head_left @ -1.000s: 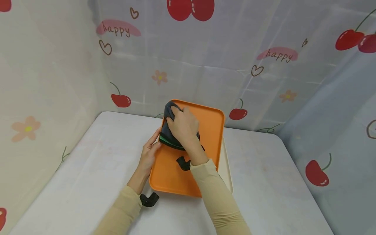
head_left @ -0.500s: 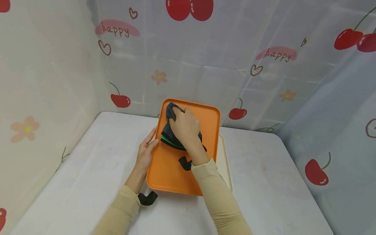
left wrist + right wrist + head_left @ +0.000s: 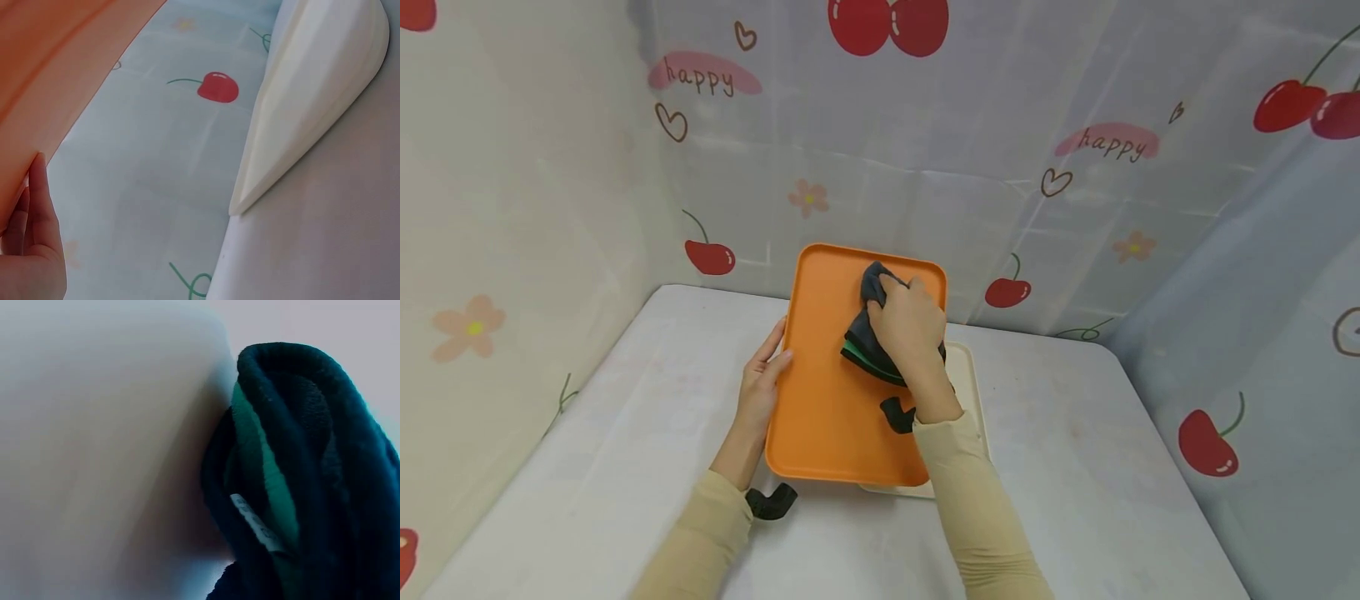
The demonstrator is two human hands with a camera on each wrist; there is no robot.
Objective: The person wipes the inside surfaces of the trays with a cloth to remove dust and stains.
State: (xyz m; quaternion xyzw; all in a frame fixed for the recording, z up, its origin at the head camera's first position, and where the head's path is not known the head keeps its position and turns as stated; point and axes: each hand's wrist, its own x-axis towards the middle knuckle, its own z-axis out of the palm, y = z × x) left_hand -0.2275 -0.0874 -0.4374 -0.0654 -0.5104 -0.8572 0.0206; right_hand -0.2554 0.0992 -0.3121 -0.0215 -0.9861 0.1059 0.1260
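Observation:
An orange tray (image 3: pixel 820 392) is held up at a tilt in the head view, its inner face toward me. My left hand (image 3: pixel 756 387) grips its left edge, thumb in front; the left wrist view shows fingers (image 3: pixel 42 200) at the orange rim. Against the tray's right half, my right hand (image 3: pixel 910 329) holds a bunched dark grey cloth (image 3: pixel 868 340) with a green layer. Up close in the right wrist view, the cloth (image 3: pixel 287 444) shows folded dark edges, green fabric and a small white label. The right fingertips are partly hidden by cloth.
Behind the orange tray, a cream tray (image 3: pixel 966 375) lies on the white table (image 3: pixel 1045 467), mostly covered from the head view. Printed curtains (image 3: pixel 887 200) stand along the table's back and sides. A black wrist camera (image 3: pixel 771 502) sits at the left cuff.
My right hand and the cloth have moved right across the orange tray, from its left side to its right half. The left hand has shifted the tray slightly left and up.

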